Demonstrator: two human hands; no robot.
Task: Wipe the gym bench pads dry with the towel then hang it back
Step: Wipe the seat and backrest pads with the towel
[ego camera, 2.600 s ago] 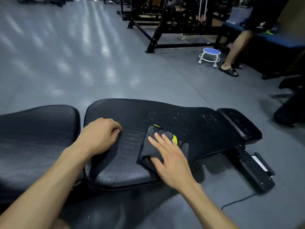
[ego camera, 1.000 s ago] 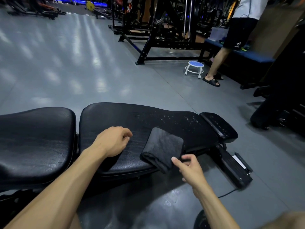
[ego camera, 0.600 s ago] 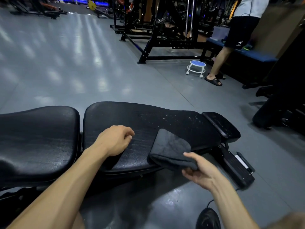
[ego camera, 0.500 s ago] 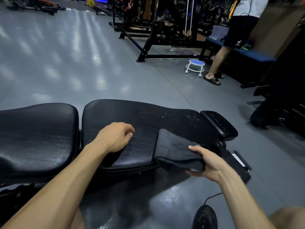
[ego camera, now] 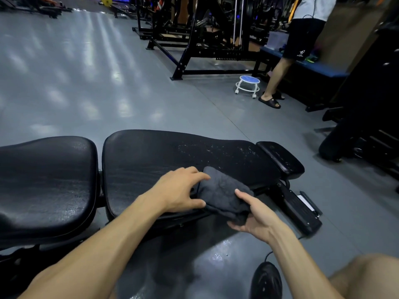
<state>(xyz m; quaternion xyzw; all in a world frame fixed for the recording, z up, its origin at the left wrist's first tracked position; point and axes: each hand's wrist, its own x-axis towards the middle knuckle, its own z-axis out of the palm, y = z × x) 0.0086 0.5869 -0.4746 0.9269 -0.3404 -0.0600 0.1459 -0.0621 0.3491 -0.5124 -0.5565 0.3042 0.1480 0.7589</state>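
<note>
A folded dark grey cloth towel [ego camera: 222,195] lies at the near edge of the long black padded bench pad [ego camera: 151,160] in the lower centre of the frame. The right hand [ego camera: 254,216] grips its near end, thumb on top and fingers curled underneath. The left hand [ego camera: 179,190] has spread fingers touching the towel's left edge. White droplets speckle the pad's far right part, beside a small black head pad [ego camera: 280,156]. A second wide black seat pad [ego camera: 43,180] sits at the left. In the upper right, a low blue-topped white rolling stool [ego camera: 248,83] stands near another person's sandalled leg [ego camera: 274,83] and a black steel rack [ego camera: 211,39].
</note>
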